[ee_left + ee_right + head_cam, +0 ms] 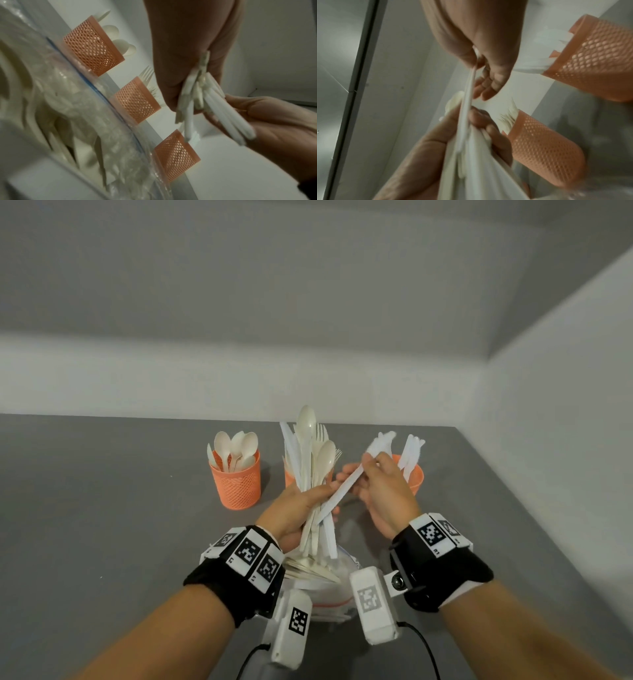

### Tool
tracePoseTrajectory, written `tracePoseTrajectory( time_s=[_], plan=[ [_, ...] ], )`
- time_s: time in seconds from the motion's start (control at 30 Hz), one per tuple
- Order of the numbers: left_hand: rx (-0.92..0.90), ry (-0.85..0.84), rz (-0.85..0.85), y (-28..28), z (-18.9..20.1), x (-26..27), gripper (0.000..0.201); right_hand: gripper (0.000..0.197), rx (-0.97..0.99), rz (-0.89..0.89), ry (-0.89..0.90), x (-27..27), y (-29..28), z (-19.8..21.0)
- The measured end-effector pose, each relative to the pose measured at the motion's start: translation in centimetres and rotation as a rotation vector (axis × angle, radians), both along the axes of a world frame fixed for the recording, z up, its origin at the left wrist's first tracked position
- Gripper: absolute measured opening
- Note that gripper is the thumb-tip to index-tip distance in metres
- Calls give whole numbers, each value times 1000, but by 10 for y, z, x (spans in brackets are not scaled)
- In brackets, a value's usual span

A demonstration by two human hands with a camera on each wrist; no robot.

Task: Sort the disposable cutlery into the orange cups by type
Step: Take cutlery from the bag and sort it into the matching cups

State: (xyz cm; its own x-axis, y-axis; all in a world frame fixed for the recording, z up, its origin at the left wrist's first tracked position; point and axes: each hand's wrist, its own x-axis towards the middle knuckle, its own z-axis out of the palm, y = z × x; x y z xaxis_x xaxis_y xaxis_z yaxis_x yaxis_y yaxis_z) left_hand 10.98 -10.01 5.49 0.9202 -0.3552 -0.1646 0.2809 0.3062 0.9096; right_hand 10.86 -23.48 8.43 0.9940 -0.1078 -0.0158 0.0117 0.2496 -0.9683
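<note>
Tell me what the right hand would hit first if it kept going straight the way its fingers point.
Probably the right cup holding knives: the right hand, pinching a white knife, points up and away towards it. Depth is unclear, so it may pass beside the cup.

The head camera looks down at the grey table (pixel 102 508) toward its far edge — both wrist cameras, close, share the orange cups (pixel 135 100).
</note>
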Motion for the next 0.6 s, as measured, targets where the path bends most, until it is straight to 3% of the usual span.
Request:
tracePoseTrajectory(
  time_s=[0.07, 0.17, 0.3, 0.43, 0.5, 0.6],
  plan=[
    [2, 36, 76, 1, -5, 2, 33, 18, -16, -83, -51, 3, -1, 7],
    [37, -40, 134, -3, -6, 0, 18, 13, -308, 25, -137, -2, 11, 15],
    [119, -200, 128, -9, 2, -8, 38, 25, -697, 72, -170, -7, 31, 11],
    [82, -273, 47, -2, 2, -11, 74, 17, -780, 58, -195, -3, 33, 8],
    [49, -266, 24, 2, 1, -13, 74, 14, -782, 95, -190, -3, 34, 8],
    [-10, -180, 22, 3, 4, -17, 58, 18, -802, 120, -163, -2, 35, 5]
  ],
)
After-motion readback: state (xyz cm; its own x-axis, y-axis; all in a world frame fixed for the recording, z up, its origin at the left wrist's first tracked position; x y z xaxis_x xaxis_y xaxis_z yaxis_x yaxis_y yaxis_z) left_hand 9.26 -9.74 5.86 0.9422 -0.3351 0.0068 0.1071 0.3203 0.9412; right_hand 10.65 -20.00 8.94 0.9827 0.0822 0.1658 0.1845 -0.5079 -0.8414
